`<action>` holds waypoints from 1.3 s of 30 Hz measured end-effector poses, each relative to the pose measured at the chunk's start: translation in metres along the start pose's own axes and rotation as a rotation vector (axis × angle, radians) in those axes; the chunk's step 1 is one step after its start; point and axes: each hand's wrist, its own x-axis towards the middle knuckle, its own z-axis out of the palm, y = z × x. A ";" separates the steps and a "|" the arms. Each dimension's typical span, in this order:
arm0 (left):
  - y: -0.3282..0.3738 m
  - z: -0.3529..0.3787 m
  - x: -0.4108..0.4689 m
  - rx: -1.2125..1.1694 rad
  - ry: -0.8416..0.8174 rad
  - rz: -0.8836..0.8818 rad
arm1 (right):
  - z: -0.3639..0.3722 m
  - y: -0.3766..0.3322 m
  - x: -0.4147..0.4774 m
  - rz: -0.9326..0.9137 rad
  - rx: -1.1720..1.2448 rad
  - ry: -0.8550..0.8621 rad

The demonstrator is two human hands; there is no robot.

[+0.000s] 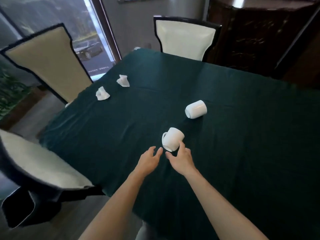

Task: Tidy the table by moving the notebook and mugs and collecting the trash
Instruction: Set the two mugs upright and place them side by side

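Note:
Two white mugs lie tipped on their sides on the dark green tablecloth (pixel 242 153). The near mug (pixel 172 138) has its handle to the left. The far mug (pixel 196 109) lies further back to the right. My right hand (pixel 181 159) is open, one fingertip touching the near mug's right side. Just left of it, my left hand (pixel 149 161) is open with fingers spread, a little short of the mug. Two crumpled white paper scraps, one nearer (pixel 102 93) and one further (pixel 123 81), lie near the table's far left edge. No notebook is in view.
Chairs with pale cushions stand around the table: one at the far left (pixel 48 61), one at the far side (pixel 185 38), one at the near left (pixel 39 168). A dark wooden cabinet (pixel 256 32) stands at the back right. A window is behind the left chair.

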 end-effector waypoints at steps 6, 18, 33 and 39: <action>0.017 -0.004 0.047 -0.100 -0.033 -0.053 | 0.007 -0.011 0.025 0.099 0.175 0.063; 0.025 0.001 0.139 -0.272 -0.262 -0.149 | 0.036 -0.041 0.072 0.370 0.381 0.267; 0.013 -0.044 0.127 -0.466 -0.372 -0.180 | 0.061 -0.041 0.067 0.392 0.377 0.419; -0.014 -0.058 0.089 -0.523 -0.383 -0.194 | 0.058 -0.029 0.038 0.167 0.336 0.318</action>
